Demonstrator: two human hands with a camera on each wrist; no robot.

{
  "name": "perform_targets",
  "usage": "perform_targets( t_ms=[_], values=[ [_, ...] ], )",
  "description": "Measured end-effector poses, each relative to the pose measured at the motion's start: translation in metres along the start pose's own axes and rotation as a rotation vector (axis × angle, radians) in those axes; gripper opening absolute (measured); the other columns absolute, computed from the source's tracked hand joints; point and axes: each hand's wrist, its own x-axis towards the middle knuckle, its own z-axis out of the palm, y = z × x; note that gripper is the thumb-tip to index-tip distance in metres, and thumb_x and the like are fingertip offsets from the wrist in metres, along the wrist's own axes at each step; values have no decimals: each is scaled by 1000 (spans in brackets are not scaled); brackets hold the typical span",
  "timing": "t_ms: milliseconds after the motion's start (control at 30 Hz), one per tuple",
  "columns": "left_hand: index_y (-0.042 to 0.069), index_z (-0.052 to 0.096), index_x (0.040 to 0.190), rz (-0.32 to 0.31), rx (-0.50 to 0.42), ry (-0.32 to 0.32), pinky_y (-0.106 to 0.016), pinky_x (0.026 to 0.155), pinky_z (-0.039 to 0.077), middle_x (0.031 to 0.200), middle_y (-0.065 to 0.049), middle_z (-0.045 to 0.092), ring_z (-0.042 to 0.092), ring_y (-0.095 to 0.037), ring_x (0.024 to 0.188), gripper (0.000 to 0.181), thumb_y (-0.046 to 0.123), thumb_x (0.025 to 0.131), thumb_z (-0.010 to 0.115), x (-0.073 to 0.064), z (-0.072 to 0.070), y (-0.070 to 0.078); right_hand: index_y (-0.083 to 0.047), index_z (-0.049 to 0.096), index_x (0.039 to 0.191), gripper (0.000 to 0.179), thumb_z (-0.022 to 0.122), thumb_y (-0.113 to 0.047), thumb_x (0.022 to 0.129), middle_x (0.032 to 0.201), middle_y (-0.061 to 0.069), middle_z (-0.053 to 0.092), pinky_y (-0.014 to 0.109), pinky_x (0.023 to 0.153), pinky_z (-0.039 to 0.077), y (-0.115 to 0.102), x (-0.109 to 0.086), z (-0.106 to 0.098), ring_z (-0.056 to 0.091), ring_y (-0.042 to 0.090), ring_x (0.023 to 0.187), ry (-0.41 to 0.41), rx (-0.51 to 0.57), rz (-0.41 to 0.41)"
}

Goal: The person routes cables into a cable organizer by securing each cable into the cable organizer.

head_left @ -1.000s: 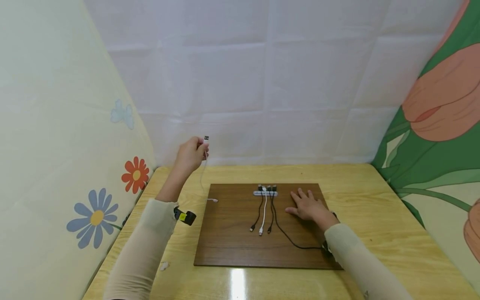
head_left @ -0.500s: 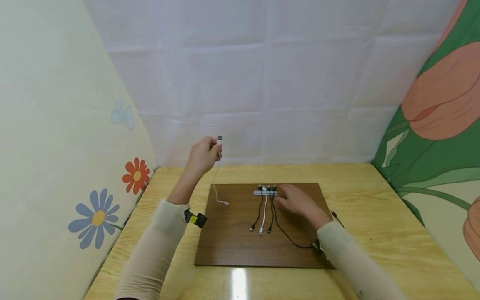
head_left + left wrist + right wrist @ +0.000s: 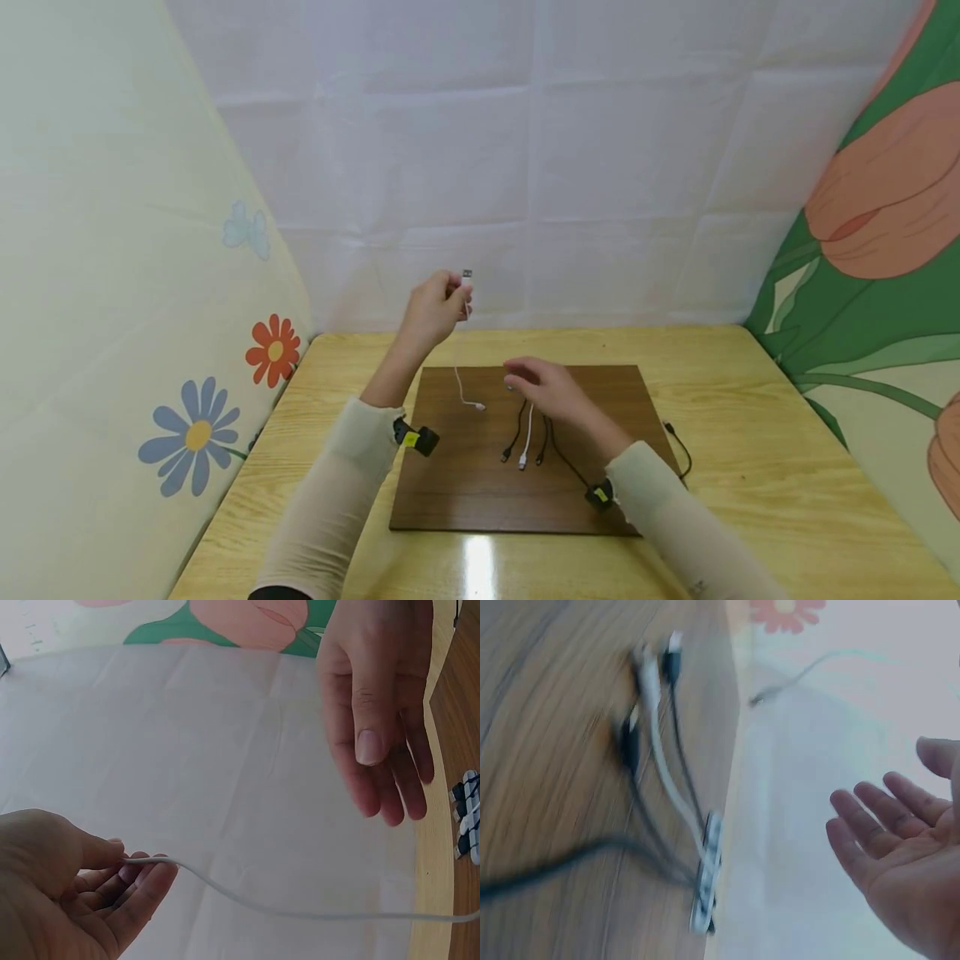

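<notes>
My left hand [image 3: 435, 310] pinches a white USB cable [image 3: 300, 913] between thumb and fingers. Its USB plug [image 3: 467, 277] points up out of the grip, and its small connector [image 3: 478, 406] dangles over the dark board [image 3: 450, 492]. With straight, relaxed fingers and nothing in them, my right hand [image 3: 915, 847] hovers over the far middle of the board. In the head view it hides most of a pale cable holder [image 3: 707, 881]. Seated in that holder are another white cable [image 3: 664, 750] and several black cables [image 3: 676, 727].
The dark board lies on a pale wooden table [image 3: 360, 358]. One black cable runs right across the board, and a black cable end [image 3: 686, 450] sticks out past its right edge. Cloth backdrops [image 3: 525, 167] stand behind and at both sides.
My left hand has moved right with the white USB cable, bringing its hanging end over the board. My right hand has lifted off the board's right part and moved left over the cable holder.
</notes>
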Motion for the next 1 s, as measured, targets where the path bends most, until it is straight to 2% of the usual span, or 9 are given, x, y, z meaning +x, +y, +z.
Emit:
perform_targets(
  t_ms=[167,400,533,767,900,1000],
  values=[
    [2,60,112,7,-3,-1,-35,76,61,100,-15,71,72,-23,82,22,23,105,57,1,9,2,-4,60,136,41,63,-26,102,130,11,67,43,103,51,-13,4,10,63,26,120,-33,96,-47],
    [1,60,110,20,-36,-4,-38,78,62,96,-13,70,71,-22,80,20,21,105,57,3,18,3,-2,62,134,38,65,-20,101,126,13,68,42,100,53,-17,9,27,65,27,116,-34,144,-76],
    [0,59,109,28,-77,-3,-37,77,62,97,-16,70,71,-22,80,20,20,105,57,4,23,3,-3,64,129,31,64,-15,101,121,12,71,38,93,57,-17,11,36,68,26,111,-8,178,-78],
    [-3,59,112,5,-123,-15,-27,71,61,103,-23,70,72,-23,80,22,18,105,58,8,28,1,-6,69,120,21,64,-14,101,113,18,72,29,79,59,-16,6,49,71,27,97,52,245,-47],
    [-2,59,114,-14,-129,-33,-27,72,61,107,-24,70,72,-23,82,23,19,105,57,11,29,0,-4,70,113,16,64,-10,100,103,19,74,28,71,59,-18,5,56,71,21,84,102,310,-48],
    [-1,60,115,-30,-126,-49,-27,72,61,106,-21,70,72,-23,83,24,20,105,57,13,30,-1,-2,71,110,14,65,-9,99,97,18,74,28,71,60,-19,5,61,70,15,80,129,362,-49]
  ],
)
